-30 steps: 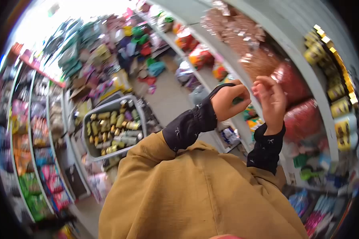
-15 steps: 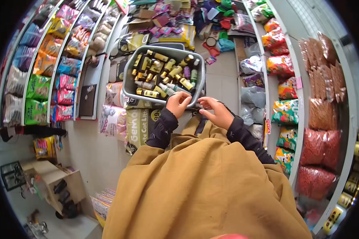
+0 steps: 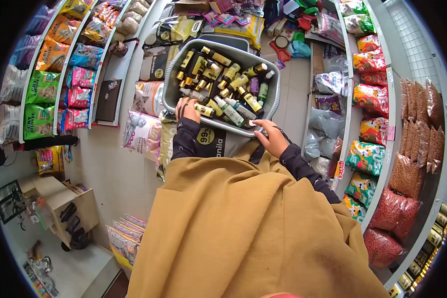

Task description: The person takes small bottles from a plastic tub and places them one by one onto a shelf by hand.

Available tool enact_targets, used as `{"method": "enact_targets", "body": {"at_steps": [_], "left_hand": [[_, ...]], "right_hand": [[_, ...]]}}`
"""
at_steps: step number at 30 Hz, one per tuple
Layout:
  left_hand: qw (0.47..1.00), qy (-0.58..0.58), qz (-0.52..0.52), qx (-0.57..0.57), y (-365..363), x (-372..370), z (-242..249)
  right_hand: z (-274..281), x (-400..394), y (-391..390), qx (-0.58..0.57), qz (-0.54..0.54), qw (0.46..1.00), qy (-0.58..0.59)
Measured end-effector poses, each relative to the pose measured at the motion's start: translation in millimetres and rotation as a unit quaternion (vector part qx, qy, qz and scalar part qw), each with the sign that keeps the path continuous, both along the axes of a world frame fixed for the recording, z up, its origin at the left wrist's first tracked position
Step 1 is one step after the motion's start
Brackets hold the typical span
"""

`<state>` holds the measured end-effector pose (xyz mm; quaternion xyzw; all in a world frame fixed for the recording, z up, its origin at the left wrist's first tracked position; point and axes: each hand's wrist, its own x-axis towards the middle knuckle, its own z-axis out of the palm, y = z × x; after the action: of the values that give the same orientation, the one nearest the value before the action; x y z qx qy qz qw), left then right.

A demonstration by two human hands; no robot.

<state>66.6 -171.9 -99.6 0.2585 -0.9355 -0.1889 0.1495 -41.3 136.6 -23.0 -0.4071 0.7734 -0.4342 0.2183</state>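
Observation:
A grey plastic basket (image 3: 172,84) full of several small bottles (image 3: 232,82) with yellow and green labels rests on stacked cat-litter bags (image 3: 211,141). My left hand (image 3: 187,110) grips the basket's near left rim, fingers curled over the edge. Over at the near right corner, my right hand (image 3: 270,136) holds the rim. Both arms are in black sleeves, below them a mustard-yellow garment (image 3: 243,228).
Shelves of pet-food bags (image 3: 44,84) run along the left, and shelves with more bags (image 3: 375,124) and red sacks (image 3: 387,233) along the right. Bags and loose goods clutter the aisle floor beyond the basket. A cardboard box (image 3: 59,198) stands at lower left.
A second ago both hands were raised together near the right shelf. They dropped to the basket, and now each grips its near rim, spread farther apart; the view has shifted over the basket.

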Motion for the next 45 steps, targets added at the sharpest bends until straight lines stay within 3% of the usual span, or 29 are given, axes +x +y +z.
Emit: {"method": "enact_targets", "body": {"at_steps": [2,5,9,13,14,17,22,26,29,34,37,42,45], "left_hand": [[0.998,-0.029,-0.032,0.047,-7.0,-10.9,-5.2],[0.966,-0.222,0.014,0.13,-5.6,-30.9,13.5],[0.937,-0.343,0.022,0.055,10.8,-55.4,10.8],[0.921,-0.385,-0.006,0.06,6.5,-63.3,-3.2],[0.921,-0.384,-0.008,0.06,3.3,-63.8,-8.0],[0.898,-0.346,-0.08,0.261,-17.5,-56.7,-23.8],[0.874,-0.426,-0.113,0.205,-26.8,-61.6,-11.7],[0.892,-0.415,-0.169,0.054,-26.7,-68.0,3.9],[0.895,-0.363,-0.191,0.174,-31.9,-67.6,-5.6],[0.895,-0.39,-0.185,0.113,-31.6,-52.2,2.8],[0.907,-0.378,-0.119,0.14,-34.6,-42.9,3.8],[0.911,-0.364,-0.148,0.128,-39.5,-47.6,1.3],[0.927,-0.284,-0.15,0.192,-38.8,-44.0,7.4]], "right_hand": [[-2.6,0.7,0.6,0.008,-0.005,1.0,-0.013],[-3.8,-0.1,-2.7,0.006,-0.003,0.999,-0.038],[-5.8,4.1,-8.2,0.009,0.006,0.998,-0.064],[-7.2,6.2,-5.9,0.004,0.004,0.997,-0.073],[-7.5,6.3,-3.9,0.001,0.003,0.997,-0.076],[-3.6,4.4,4.0,0.016,-0.014,0.996,-0.092],[2.4,6.7,14.5,0.018,-0.036,0.994,-0.103],[5.0,5.3,20.3,0.018,-0.053,0.995,-0.089],[8.4,3.2,25.7,0.008,-0.074,0.993,-0.092],[9.8,2.3,31.6,0.014,-0.078,0.993,-0.087],[9.7,2.6,35.0,0.011,-0.076,0.994,-0.083],[7.1,1.5,36.8,0.002,-0.089,0.991,-0.1],[11.1,0.2,35.5,0.001,-0.095,0.99,-0.109]]}}
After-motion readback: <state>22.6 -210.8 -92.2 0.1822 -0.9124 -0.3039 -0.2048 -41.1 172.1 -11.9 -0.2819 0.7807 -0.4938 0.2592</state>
